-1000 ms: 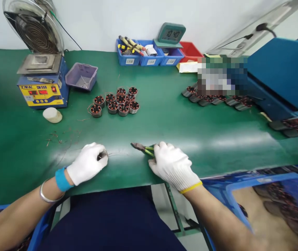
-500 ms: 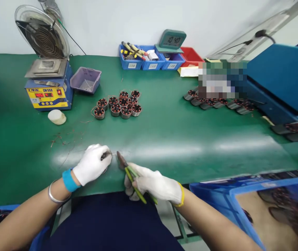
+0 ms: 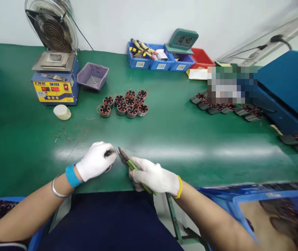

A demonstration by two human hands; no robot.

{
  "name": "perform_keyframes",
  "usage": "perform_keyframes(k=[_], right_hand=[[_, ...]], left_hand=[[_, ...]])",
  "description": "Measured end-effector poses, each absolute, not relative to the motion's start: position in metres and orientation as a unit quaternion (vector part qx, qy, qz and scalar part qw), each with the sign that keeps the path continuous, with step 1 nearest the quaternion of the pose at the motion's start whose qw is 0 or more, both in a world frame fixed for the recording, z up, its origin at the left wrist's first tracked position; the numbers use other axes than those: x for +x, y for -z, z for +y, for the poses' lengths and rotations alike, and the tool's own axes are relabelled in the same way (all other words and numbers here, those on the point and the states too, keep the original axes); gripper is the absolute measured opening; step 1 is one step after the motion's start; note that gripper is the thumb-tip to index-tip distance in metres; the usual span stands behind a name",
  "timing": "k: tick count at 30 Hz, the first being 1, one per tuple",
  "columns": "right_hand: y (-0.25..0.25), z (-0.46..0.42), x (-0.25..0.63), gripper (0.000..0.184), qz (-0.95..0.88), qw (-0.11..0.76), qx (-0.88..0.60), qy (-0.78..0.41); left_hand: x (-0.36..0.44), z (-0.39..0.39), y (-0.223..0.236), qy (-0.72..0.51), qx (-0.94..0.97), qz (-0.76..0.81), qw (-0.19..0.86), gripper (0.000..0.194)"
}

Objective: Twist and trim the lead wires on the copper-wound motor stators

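Note:
My left hand (image 3: 96, 161), in a white glove, is closed around a motor stator (image 3: 108, 168); only slivers of the part show past the fingers. My right hand (image 3: 153, 176), gloved with a yellow cuff, grips green-handled cutting pliers (image 3: 134, 166). The jaws point up and left, just right of my left fingertips. Whether they touch the wire there I cannot tell. Beyond my hands several wound stators (image 3: 122, 109) stand in a cluster on the green table (image 3: 175, 123).
Wire scraps (image 3: 64, 136) lie left of my left hand. Behind are a yellow-fronted solder pot (image 3: 55, 90), a white round block (image 3: 62, 112), a purple tray (image 3: 92, 76) and blue tool bins (image 3: 139, 63). More stators (image 3: 214, 108) sit by a blue machine (image 3: 290, 87); a blue crate (image 3: 245, 212) is below right.
My right hand has brought the pliers left and turned them up beside my left fingertips. My left hand keeps its hold on the stator. The whole view has shifted slightly.

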State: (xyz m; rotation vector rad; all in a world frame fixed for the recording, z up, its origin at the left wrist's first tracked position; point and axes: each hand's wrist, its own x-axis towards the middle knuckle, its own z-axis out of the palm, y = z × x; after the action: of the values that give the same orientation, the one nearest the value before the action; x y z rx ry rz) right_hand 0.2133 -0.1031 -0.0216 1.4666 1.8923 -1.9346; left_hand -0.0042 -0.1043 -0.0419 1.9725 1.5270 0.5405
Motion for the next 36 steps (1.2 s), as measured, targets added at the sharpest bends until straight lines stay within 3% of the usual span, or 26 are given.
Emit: perform_keyframes(k=[5, 8, 11, 14, 18, 22, 25, 28, 31, 33, 36], right_hand=[[0.02, -0.105, 0.214, 0.055, 0.835, 0.062, 0.516, 0.183], [0.026, -0.106, 0.201, 0.063, 0.888, -0.002, 0.454, 0.068], [0.03, -0.106, 0.174, 0.06, 0.939, -0.105, 0.318, 0.076], [0.031, -0.111, 0.149, 0.032, 0.958, -0.1, 0.243, 0.117], [0.039, -0.105, 0.165, 0.019, 0.919, -0.16, 0.327, 0.148], [0.053, -0.054, 0.254, 0.017, 0.806, -0.245, 0.524, 0.126], [0.055, -0.012, 0.324, 0.028, 0.69, -0.201, 0.694, 0.047], [0.049, -0.013, 0.34, 0.055, 0.684, -0.232, 0.687, -0.075], [0.044, -0.062, 0.297, 0.058, 0.797, -0.249, 0.55, -0.006], [0.044, -0.102, 0.258, 0.063, 0.86, -0.167, 0.477, 0.068], [0.05, -0.141, 0.221, 0.051, 0.865, -0.077, 0.492, 0.06]], left_hand=[[-0.029, -0.094, 0.041, -0.492, 0.501, 0.628, 0.335, 0.024], [-0.041, -0.087, 0.042, -0.578, 0.427, 0.624, 0.306, 0.028], [-0.045, -0.084, 0.044, -0.589, 0.415, 0.628, 0.294, 0.03], [-0.045, -0.085, 0.044, -0.578, 0.422, 0.638, 0.284, 0.029], [-0.045, -0.086, 0.045, -0.577, 0.428, 0.645, 0.263, 0.026], [-0.04, -0.088, 0.054, -0.551, 0.455, 0.647, 0.264, 0.028], [-0.032, -0.091, 0.059, -0.492, 0.524, 0.649, 0.248, 0.028], [-0.021, -0.09, 0.056, -0.418, 0.633, 0.631, 0.164, 0.031], [-0.005, -0.075, 0.047, -0.332, 0.725, 0.603, 0.024, 0.04], [0.011, -0.055, 0.04, -0.276, 0.767, 0.578, -0.046, 0.044], [0.039, -0.016, 0.034, -0.205, 0.81, 0.542, -0.087, 0.045]])
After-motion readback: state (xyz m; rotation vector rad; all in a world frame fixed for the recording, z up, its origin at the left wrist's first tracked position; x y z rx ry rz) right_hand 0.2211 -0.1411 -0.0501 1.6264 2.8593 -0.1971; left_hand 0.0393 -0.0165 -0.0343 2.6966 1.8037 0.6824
